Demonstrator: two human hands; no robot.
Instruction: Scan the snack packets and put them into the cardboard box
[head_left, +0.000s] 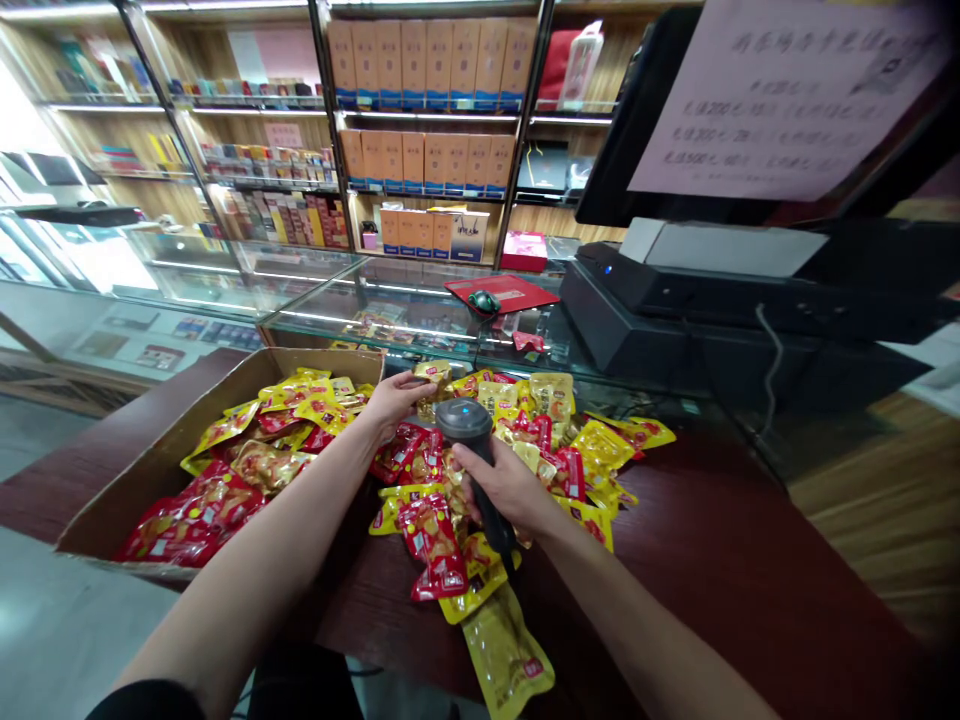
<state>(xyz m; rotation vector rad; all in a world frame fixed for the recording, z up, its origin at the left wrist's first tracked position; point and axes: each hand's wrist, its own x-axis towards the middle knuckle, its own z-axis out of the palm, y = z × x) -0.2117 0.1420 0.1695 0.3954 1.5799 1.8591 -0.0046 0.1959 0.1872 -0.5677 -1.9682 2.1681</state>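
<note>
My right hand [506, 483] is wrapped round the handle of a dark barcode scanner [465, 422], whose head points away from me over a pile of snack packets. A gold snack packet [433, 374] is pinched in my left hand [396, 400], just beyond the scanner's head. Red, yellow and gold packets lie heaped under and around both hands, among them a red packet [433, 545] and a long gold-green packet [510, 655] near the table's front edge. Left of my forearm stands an open cardboard box [135, 465] with more such packets inside.
The brown table [675, 600] meets a glass display counter [315, 300]. On the glass lie a red mat [517, 292] and a computer mouse [484, 302]. A dark monitor [622, 130] with a paper notice rises at right above a black machine [637, 320]. Stocked shelves line the back.
</note>
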